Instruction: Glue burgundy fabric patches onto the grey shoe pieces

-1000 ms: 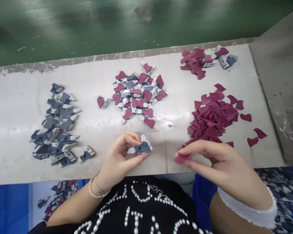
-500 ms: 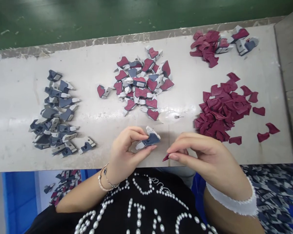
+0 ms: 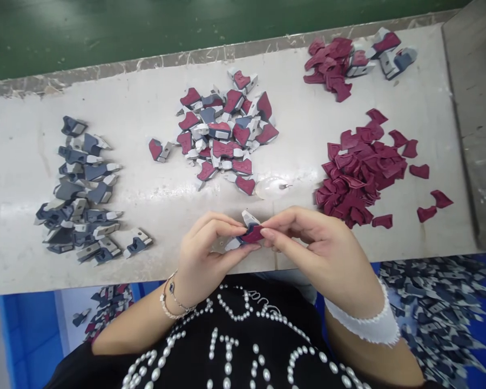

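Head view: left fingers (image 3: 222,226) clamp blue-grey part (image 3: 250,219); right fingers (image 3: 285,243) (closed) pinch maroon piece (image 3: 252,234).

On the table (image 3: 146,108), the block pile (image 3: 95,172) lies left of the middle heap (image 3: 225,148), the chip pile (image 3: 358,173) right, the corner pile (image 3: 337,64) behind-right.

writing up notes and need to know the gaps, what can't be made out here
All in the head view:
- red piece: one end covered by the right hand
- blue and white part: partly behind the left hand
- red pile: lower pieces buried, no count possible
- small dark thing: too small to identify
- shirt: cut off by bottom edge
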